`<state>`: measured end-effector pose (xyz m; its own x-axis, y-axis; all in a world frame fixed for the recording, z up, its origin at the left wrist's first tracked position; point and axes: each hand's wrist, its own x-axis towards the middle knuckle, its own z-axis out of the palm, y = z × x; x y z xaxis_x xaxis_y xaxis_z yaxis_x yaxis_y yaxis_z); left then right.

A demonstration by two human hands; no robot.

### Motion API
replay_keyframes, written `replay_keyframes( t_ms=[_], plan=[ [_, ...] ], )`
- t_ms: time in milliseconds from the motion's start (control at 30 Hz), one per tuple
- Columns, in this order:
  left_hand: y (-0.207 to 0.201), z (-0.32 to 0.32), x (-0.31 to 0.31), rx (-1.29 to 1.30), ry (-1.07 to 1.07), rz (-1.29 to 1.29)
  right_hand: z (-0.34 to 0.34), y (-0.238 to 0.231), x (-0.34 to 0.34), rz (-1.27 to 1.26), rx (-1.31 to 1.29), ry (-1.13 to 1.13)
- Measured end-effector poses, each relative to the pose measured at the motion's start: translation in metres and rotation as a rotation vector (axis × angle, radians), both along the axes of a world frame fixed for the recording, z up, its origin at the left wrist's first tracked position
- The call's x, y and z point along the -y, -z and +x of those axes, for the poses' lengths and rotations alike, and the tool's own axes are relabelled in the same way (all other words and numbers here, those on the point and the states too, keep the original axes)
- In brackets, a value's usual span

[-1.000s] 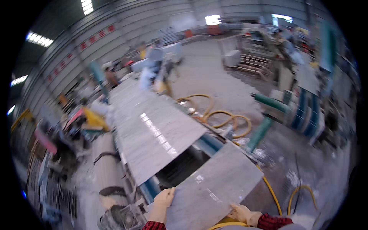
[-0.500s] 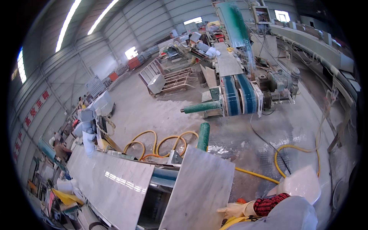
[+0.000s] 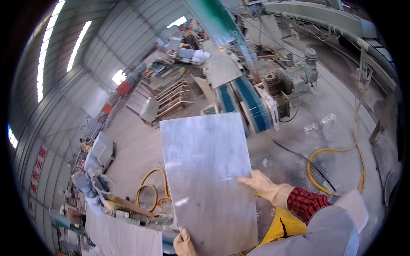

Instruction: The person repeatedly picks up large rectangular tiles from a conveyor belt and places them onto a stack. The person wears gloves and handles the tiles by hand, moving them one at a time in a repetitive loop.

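Observation:
A grey-white marble slab (image 3: 209, 183), rectangular and with a wet sheen, stands raised in front of me. My right hand (image 3: 269, 187), in a cream rubber glove below a red-and-black checked cuff, grips its right edge, fingers over the face. My left hand (image 3: 184, 243), gloved alike, is closed on the slab's lower left edge, and its arm is out of view. Behind the slab's top is a roller conveyor with blue belts (image 3: 250, 100). A second pale slab (image 3: 121, 234) lies on the near conveyor to the left.
A motor (image 3: 299, 81) sits beside the blue belts. Yellow hoses (image 3: 316, 160) and a black cable (image 3: 294, 153) lie on the wet floor. Wooden pallets (image 3: 173, 100) and stacked slabs stand farther back. At the far left, a person (image 3: 74, 215) is near the near conveyor.
The slab has been lifted off the near conveyor and swung up and away in front of me. My left hand has come into view on its lower edge; my right hand has moved up.

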<state>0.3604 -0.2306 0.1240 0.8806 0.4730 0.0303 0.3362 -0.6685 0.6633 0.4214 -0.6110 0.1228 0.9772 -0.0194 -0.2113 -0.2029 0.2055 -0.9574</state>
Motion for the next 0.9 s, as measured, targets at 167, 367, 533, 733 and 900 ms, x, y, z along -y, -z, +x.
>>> replay_keyframes(
  t_ms=[167,367,533,733,900],
  plan=[
    [0.060,0.099,0.129,0.008,0.024,-0.605,0.100,0.049,0.099,-0.166,0.048,0.276],
    [0.091,0.123,0.209,-0.341,-0.043,-0.495,0.124,0.060,0.171,-0.052,-0.156,0.310],
    [0.101,0.151,0.225,-0.509,0.119,-0.259,0.130,0.106,0.194,0.114,-0.282,0.390],
    [0.082,0.211,0.237,-0.656,0.325,-0.089,0.178,0.097,0.200,0.066,-0.320,0.387],
    [0.077,0.250,0.245,-0.657,0.509,-0.134,0.201,0.081,0.211,-0.063,-0.398,0.443]
  ],
)
